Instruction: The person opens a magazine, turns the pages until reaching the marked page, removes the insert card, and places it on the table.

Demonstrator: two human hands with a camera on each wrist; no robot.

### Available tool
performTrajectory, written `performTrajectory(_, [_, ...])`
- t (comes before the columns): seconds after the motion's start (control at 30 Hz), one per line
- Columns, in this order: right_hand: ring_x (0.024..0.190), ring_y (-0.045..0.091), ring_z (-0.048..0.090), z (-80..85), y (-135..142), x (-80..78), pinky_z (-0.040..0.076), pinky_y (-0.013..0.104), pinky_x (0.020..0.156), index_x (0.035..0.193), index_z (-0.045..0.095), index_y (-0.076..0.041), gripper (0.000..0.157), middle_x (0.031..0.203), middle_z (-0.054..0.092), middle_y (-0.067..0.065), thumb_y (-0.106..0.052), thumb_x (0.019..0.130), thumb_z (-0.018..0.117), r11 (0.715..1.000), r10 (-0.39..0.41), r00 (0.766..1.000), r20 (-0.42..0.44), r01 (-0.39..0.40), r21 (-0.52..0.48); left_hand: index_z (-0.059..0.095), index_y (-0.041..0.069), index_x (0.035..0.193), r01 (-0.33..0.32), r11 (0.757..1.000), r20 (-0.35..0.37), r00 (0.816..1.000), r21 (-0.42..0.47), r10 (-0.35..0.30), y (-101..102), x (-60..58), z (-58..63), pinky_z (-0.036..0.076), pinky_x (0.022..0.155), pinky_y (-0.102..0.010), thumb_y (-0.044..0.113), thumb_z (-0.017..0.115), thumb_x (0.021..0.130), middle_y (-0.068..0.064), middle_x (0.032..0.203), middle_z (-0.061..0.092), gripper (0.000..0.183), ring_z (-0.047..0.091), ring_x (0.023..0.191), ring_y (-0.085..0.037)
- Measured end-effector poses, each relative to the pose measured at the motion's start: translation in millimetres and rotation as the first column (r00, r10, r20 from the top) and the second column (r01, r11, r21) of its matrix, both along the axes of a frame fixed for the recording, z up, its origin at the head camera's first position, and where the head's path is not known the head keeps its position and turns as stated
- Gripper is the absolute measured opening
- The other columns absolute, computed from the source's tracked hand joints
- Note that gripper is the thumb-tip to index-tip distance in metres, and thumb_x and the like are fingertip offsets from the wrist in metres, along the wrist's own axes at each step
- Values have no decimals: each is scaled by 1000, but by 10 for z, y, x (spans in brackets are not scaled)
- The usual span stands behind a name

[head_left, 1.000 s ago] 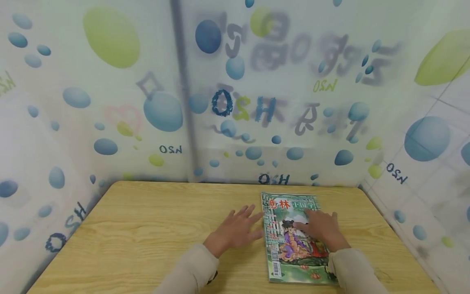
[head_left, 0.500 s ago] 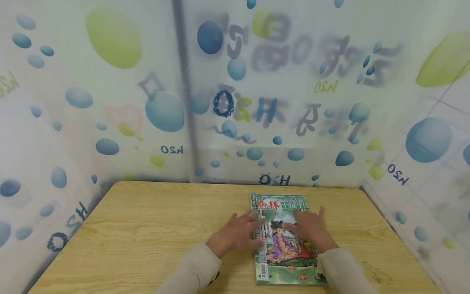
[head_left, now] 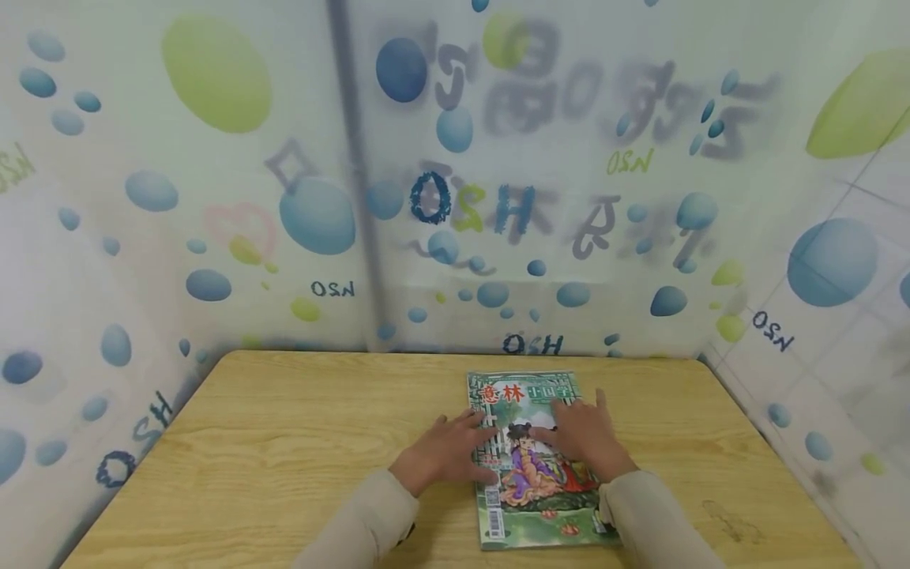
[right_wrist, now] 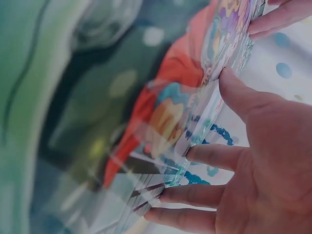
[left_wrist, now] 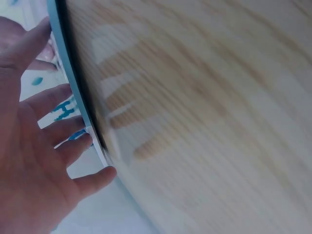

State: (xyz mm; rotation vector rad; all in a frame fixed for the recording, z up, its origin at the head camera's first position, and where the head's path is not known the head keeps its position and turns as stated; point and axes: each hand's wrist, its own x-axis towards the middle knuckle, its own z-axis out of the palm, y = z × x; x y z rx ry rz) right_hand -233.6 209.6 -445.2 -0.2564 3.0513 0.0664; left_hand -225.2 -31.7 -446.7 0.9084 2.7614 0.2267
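A magazine (head_left: 529, 494) with a green illustrated cover lies flat on the wooden table, right of the middle in the head view. My right hand (head_left: 586, 435) rests on its upper right part, fingers spread; in the right wrist view the fingertips (right_wrist: 168, 196) meet the glossy cover. At the magazine's left edge is my left hand (head_left: 448, 450), its straight fingers reaching over the border. From the left wrist, the fingers (left_wrist: 78, 148) spread along the magazine's edge (left_wrist: 78, 92), close over the tabletop.
The pale wooden table (head_left: 298, 442) extends to the left and right of the magazine. Behind it hangs a white curtain (head_left: 455, 261) printed with blue and green spots and mirrored lettering. A dark smudge (head_left: 732, 518) marks the table at front right.
The magazine has slid left across the table, and my right hand has moved left with it. My left hand stays nearly in place, its fingers now overlapping the magazine's left edge.
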Motion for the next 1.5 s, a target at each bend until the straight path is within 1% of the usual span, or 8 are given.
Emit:
performTrajectory(0.2, [124,43,54,-26,-30,-10,15,67,113,140,56,-4,77,128,62,25,-65,92,53,999,37,999,-9,-37,6,49,27,148,-10,1000,6,1000,20,10,-88,3,5,31,111,-60,63,68,83,-5,158,37,77,32,146,-29])
performTrajectory(0.4, [127,40,53,-36,-56,-22,17,64,114,141,55,-5,75,131,61,24,-62,92,56,995,98,995,-22,-98,-22,51,23,147,-27,998,28,999,52,25,-199,-20,28,30,111,-61,59,71,83,-9,157,38,76,32,145,-31])
performTrajectory(0.63, [125,39,55,2,-88,12,17,64,114,140,57,-7,70,131,61,22,-58,92,60,982,167,985,-36,-170,-85,52,24,145,-53,996,54,997,78,49,-354,-55,12,28,112,-62,57,73,82,-8,156,39,75,32,145,-30])
performTrajectory(0.87, [131,43,49,8,-84,52,14,64,115,142,55,-8,69,139,53,28,-54,92,63,968,192,981,12,-187,-168,52,21,146,-41,992,86,996,120,31,-497,-53,39,27,111,-64,53,75,81,-10,157,37,75,32,145,-31])
performTrajectory(0.97, [135,42,45,-7,-62,60,17,65,114,143,53,-8,69,142,51,27,-52,92,64,957,221,974,40,-209,-201,52,21,145,-33,992,92,996,126,21,-553,-58,44,28,111,-63,53,76,82,-11,157,37,75,32,145,-32])
performTrajectory(1.17, [139,42,39,-24,-10,90,21,69,110,145,51,-9,68,148,44,26,-49,93,64,927,294,952,86,-262,-266,53,22,145,-28,993,89,996,115,18,-655,-89,28,30,112,-58,53,76,81,-9,157,37,75,31,146,-31])
performTrajectory(1.37, [139,42,39,-28,30,128,22,70,108,146,51,-11,67,150,42,25,-52,93,62,913,325,941,92,-286,-292,53,23,145,-27,991,100,995,131,14,-717,-109,32,31,112,-57,54,76,80,-9,158,36,75,32,145,-32])
performTrajectory(1.5, [140,42,38,-34,47,150,24,71,108,146,50,-12,69,151,42,23,-53,92,63,905,350,932,91,-311,-290,54,22,144,-23,992,77,997,122,14,-756,-112,34,32,111,-58,54,76,80,-9,158,37,74,34,144,-33])
